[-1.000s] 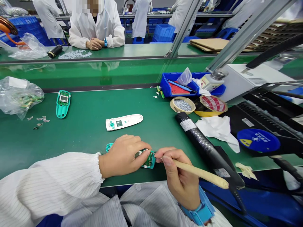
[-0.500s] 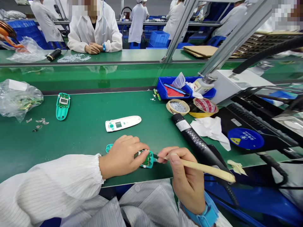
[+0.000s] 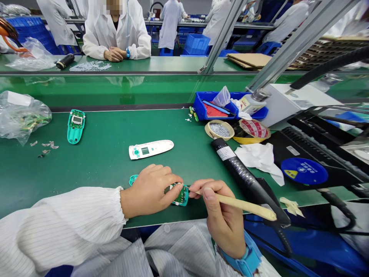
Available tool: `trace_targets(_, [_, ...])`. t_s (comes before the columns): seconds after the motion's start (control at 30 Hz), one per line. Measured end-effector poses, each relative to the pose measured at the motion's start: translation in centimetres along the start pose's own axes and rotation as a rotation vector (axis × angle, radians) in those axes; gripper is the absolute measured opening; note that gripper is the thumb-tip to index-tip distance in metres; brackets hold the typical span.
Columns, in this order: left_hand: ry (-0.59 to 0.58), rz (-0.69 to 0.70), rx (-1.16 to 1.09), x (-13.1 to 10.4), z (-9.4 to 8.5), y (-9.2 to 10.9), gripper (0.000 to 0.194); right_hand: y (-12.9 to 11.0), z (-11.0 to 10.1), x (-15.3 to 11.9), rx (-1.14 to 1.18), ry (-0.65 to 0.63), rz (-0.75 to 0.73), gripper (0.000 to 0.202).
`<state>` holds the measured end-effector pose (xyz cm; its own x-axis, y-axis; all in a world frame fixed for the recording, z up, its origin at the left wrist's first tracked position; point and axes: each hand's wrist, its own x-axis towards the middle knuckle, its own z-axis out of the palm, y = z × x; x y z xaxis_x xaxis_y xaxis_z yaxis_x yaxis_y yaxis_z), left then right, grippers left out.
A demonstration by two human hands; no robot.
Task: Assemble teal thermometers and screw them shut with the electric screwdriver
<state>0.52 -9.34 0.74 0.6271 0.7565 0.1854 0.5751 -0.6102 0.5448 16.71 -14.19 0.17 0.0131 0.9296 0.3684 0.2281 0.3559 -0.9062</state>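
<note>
My left hand [image 3: 154, 190] grips a teal housing with a green circuit board [image 3: 182, 195] near the table's front edge, covering most of it. To its right, my right hand [image 3: 223, 211] pinches a tool with a pale, wrapped handle [image 3: 245, 204]; its tip meets the right end of the housing, and the exact contact is too small to make out. A white casing with a small display window [image 3: 151, 149] lies just beyond my left hand. Farther left is another teal housing with a board [image 3: 76, 127].
Clear bits [image 3: 46, 145] and a plastic bag [image 3: 23, 115] lie at left. Right are a blue tray [image 3: 201, 105], a dish of small beads [image 3: 219, 129], a black cylindrical tool [image 3: 239, 165] and white tissue [image 3: 259, 157]. A person in white sits across the bench [image 3: 173, 63].
My right hand and its tool have shifted slightly left, and the tool's tip is closer against the housing. My left hand keeps its hold. The camera view has shifted a little.
</note>
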Motion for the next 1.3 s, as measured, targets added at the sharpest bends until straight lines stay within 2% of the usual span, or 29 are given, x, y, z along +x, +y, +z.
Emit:
trace_targets(0.23, [-0.012, 0.020, 0.014, 0.0, 0.0, -0.1, 0.027, 0.2, -0.2, -0.1, -0.025, -0.023, -0.004, 0.016])
trace_targets(0.47, [0.070, 0.088, 0.044, 0.0, 0.4, -0.2, 0.026, 0.4, 0.3, -0.1, -0.047, 0.008, -0.059, 0.014])
trace_targets(0.67, [0.083, 0.096, 0.040, 0.1, 0.5, -0.3, 0.025, 0.5, 0.3, -0.2, -0.113, 0.003, -0.069, 0.012])
trace_targets(0.87, [0.046, 0.045, 0.043, 0.0, 0.0, 0.1, 0.025, -0.6, 0.3, 0.2, -0.089, 0.008, 0.004, 0.015])
trace_targets(1.0, [-0.002, 0.014, 0.024, 0.0, -0.2, 0.3, 0.025, -1.3, -0.1, 0.1, 0.068, 0.141, 0.030, 0.017])
trace_targets(1.1, [-0.045, -0.003, 0.020, 0.0, -0.6, 0.5, 0.027, -1.3, -0.3, -0.2, 0.134, 0.182, 0.087, 0.013])
trace_targets(1.3, [-0.128, 0.037, 0.040, -0.1, -1.6, 0.4, 0.050, -1.2, -0.4, -0.5, 0.185, 0.151, 0.138, 0.008])
